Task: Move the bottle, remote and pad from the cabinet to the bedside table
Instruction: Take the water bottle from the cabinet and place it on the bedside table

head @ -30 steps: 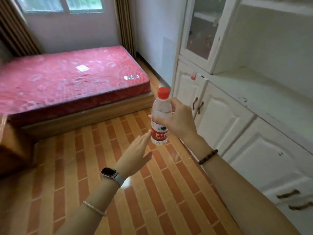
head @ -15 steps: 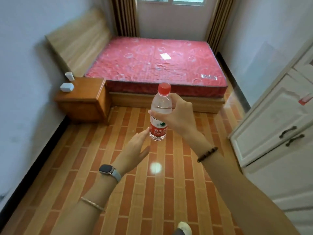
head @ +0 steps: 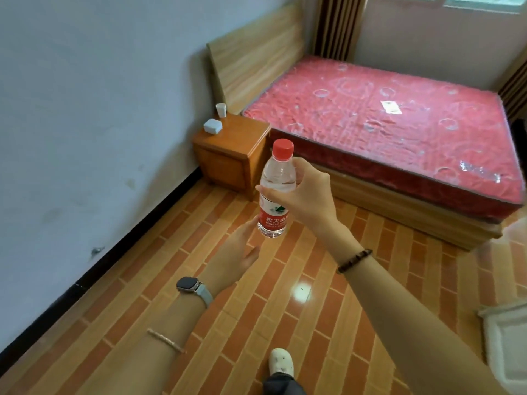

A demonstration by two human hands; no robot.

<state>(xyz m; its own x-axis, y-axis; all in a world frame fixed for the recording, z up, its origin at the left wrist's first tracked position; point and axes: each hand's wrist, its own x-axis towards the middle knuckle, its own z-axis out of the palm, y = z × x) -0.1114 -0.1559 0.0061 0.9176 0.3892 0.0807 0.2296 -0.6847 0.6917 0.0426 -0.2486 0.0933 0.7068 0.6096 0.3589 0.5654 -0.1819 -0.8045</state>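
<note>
My right hand point(head: 306, 195) grips a clear water bottle point(head: 276, 192) with a red cap and red label, held upright in the air over the floor. My left hand point(head: 233, 252) is open, palm up, just below and left of the bottle's base, fingertips near the label. The wooden bedside table point(head: 233, 151) stands ahead against the left wall beside the bed. On its top are a small white box point(head: 212, 126) and a white cup point(head: 221, 110). No remote or pad is in view.
A bed with a red mattress point(head: 385, 126) and wooden headboard point(head: 253, 61) fills the right back. A white wall point(head: 85, 109) runs along the left. A white cabinet corner point(head: 507, 334) shows at the right edge. My foot point(head: 281, 362) is on the tiled floor.
My view has swung left and nearer to the bedside table; the cabinet has almost left the frame. The bottle stays in my right hand, my left hand still beneath it.
</note>
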